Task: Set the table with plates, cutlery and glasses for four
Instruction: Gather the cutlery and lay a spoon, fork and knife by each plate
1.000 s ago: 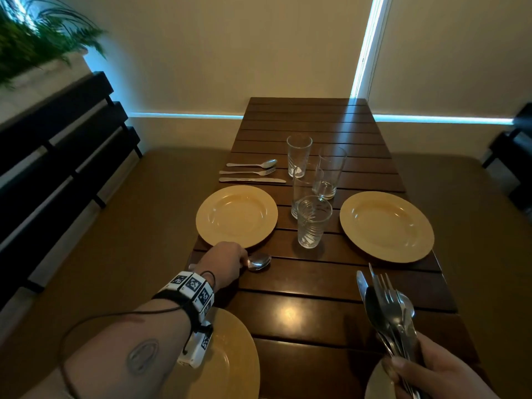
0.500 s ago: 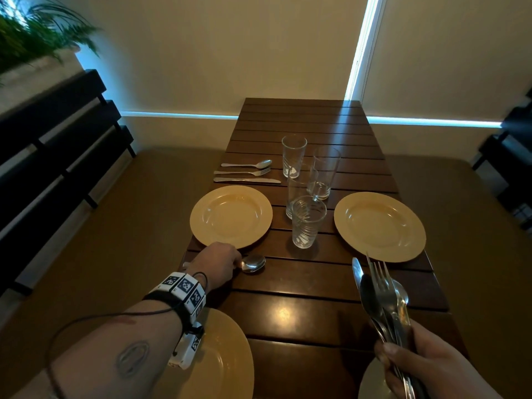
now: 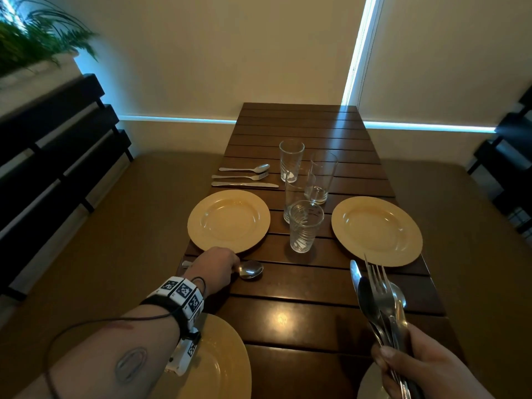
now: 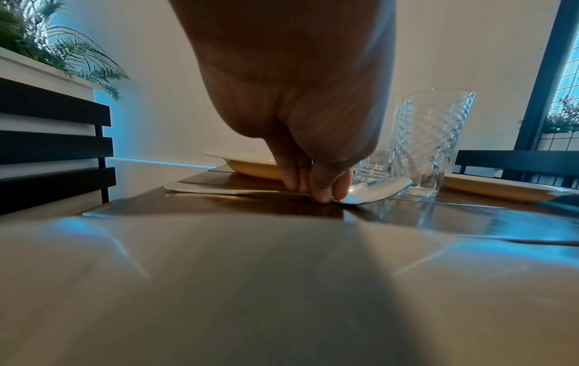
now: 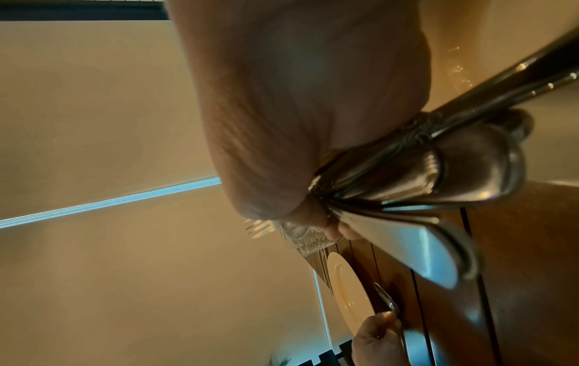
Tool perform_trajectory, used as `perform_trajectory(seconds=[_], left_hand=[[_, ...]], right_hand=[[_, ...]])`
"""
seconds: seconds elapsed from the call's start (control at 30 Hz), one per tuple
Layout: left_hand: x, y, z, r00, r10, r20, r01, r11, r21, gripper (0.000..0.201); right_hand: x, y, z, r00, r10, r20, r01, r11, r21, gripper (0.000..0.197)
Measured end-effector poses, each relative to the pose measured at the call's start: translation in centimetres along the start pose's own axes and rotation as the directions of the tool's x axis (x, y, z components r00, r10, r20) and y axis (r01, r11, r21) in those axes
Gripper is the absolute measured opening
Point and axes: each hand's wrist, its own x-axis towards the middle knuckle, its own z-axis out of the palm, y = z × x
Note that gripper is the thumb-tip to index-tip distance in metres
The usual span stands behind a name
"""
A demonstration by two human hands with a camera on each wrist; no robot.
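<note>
My left hand [image 3: 214,264] pinches the handle of a spoon [image 3: 251,269] that lies flat on the dark wooden table [image 3: 305,309], just in front of the far-left yellow plate [image 3: 229,220]. In the left wrist view the fingertips [image 4: 321,193] hold the spoon [image 4: 376,190] down on the wood. My right hand [image 3: 426,372] grips a bundle of cutlery [image 3: 380,300], forks, knives and a spoon, upright over the near right corner. Another yellow plate [image 3: 376,230] lies at the right, and a third [image 3: 221,361] near left under my forearm.
A spoon, fork and knife set [image 3: 244,177] lies beyond the far-left plate. Several clear glasses [image 3: 305,226] stand clustered at the table's middle. A pale plate edge [image 3: 370,384] shows under my right hand. Dark slatted benches [image 3: 57,156] flank the table; a plant [image 3: 34,41] is at upper left.
Both hands have hardly moved; the left stays on the spoon at the table and the right keeps the cutlery bundle raised. Only the head view has shifted slightly.
</note>
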Motion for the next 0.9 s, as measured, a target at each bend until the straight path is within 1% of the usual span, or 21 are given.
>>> perform_trajectory(seconds=[0.1,0.13,0.2,0.23,0.27,0.33,0.37,0.4,0.43,0.47,0.5,0.53,0.57,0.6,0.63,0.67,0.73,0.77,0.83,0.9], left_hand=[[0.0,0.0,0.1,1.0,0.0,-0.005,0.0,1.0,-0.01,0.034],[0.0,0.0,0.1,1.0,-0.008,0.001,0.008,1.0,-0.019,0.032],[-0.4,0.0,-0.3,1.0,-0.017,0.008,0.018,0.999,-0.044,0.026],[-0.8,0.3,-0.7,1.0,-0.014,-0.009,0.013,0.998,-0.067,0.023],[-1.4,0.9,-1.2,0.999,-0.006,-0.051,0.001,0.995,-0.095,0.02],[-3.5,3.5,-3.0,0.982,0.024,-0.188,-0.063,0.977,-0.206,0.016],[-5.2,5.6,-4.2,0.968,0.031,-0.25,-0.109,0.946,-0.305,0.014],[-6.8,7.9,-5.1,0.962,0.021,-0.272,-0.142,0.891,-0.431,0.012],[-8.6,10.3,-5.7,0.97,0.006,-0.245,-0.149,0.807,-0.572,0.011],[-10.1,12.8,-5.8,0.987,0.005,-0.158,-0.119,0.684,-0.72,0.014],[-11.5,15.2,-5.4,0.998,0.042,-0.038,-0.054,0.506,-0.861,0.018],[-12.6,17.5,-4.8,0.991,0.104,0.083,0.048,0.296,-0.954,0.025],[-13.4,19.7,-4.3,0.968,0.167,0.188,0.175,0.088,-0.981,0.035],[-13.9,21.6,-4.0,0.935,0.226,0.273,0.301,-0.096,-0.949,0.047],[-14.1,23.3,-3.7,0.903,0.278,0.328,0.396,-0.239,-0.887,0.057],[-14.4,24.8,-3.8,0.879,0.318,0.356,0.457,-0.344,-0.82,0.064],[-14.9,26.8,-4.8,0.856,0.365,0.365,0.51,-0.488,-0.709,0.065],[-15.1,27.4,-5.3,0.854,0.367,0.368,0.518,-0.534,-0.668,0.064],[-15.2,28.0,-5.5,0.844,0.369,0.39,0.537,-0.58,-0.612,0.067],[-15.6,28.6,-5.4,0.842,0.361,0.402,0.54,-0.59,-0.6,0.074]], right_hand=[[0.1,0.2,-0.1,0.999,-0.035,0.038,0.035,0.999,0.016,0.065],[0.1,0.3,-0.1,0.998,-0.046,0.034,0.045,0.999,0.029,0.059],[0.2,0.4,0.0,0.998,-0.065,0.014,0.064,0.997,0.036,0.054],[0.2,0.5,-0.1,0.997,-0.076,0.002,0.075,0.996,0.042,0.052],[0.1,0.6,0.0,0.996,-0.09,-0.01,0.09,0.994,0.057,0.051],[-0.3,0.3,0.1,0.99,-0.132,-0.059,0.137,0.986,0.099,0.045],[-0.6,0.1,0.2,0.982,-0.167,-0.09,0.178,0.976,0.129,0.041],[-1.0,-0.3,0.3,0.97,-0.213,-0.119,0.23,0.961,0.152,0.036],[-1.5,-0.8,0.5,0.953,-0.269,-0.141,0.291,0.941,0.175,0.033],[-2.0,-1.4,0.7,0.929,-0.329,-0.167,0.359,0.913,0.196,0.032],[-2.5,-2.0,1.0,0.9,-0.394,-0.188,0.429,0.877,0.216,0.033],[-2.9,-2.7,1.3,0.864,-0.458,-0.209,0.498,0.838,0.223,0.033],[-3.2,-3.5,1.5,0.824,-0.522,-0.221,0.564,0.794,0.227,0.034],[-3.5,-4.2,1.8,0.783,-0.576,-0.236,0.62,0.751,0.227,0.034],[-3.8,-4.8,2.1,0.747,-0.617,-0.248,0.664,0.713,0.227,0.033],[-4.2,-5.3,2.2,0.716,-0.648,-0.261,0.698,0.683,0.218,0.031],[-4.9,-6.0,2.2,0.661,-0.696,-0.279,0.748,0.64,0.176,0.025],[-5.3,-6.2,2.1,0.64,-0.715,-0.283,0.766,0.624,0.154,0.019],[-6.0,-6.4,1.7,0.606,-0.741,-0.289,0.793,0.591,0.149,0.014],[-6.7,-6.3,1.3,0.583,-0.755,-0.301,0.81,0.567,0.147,0.016]])
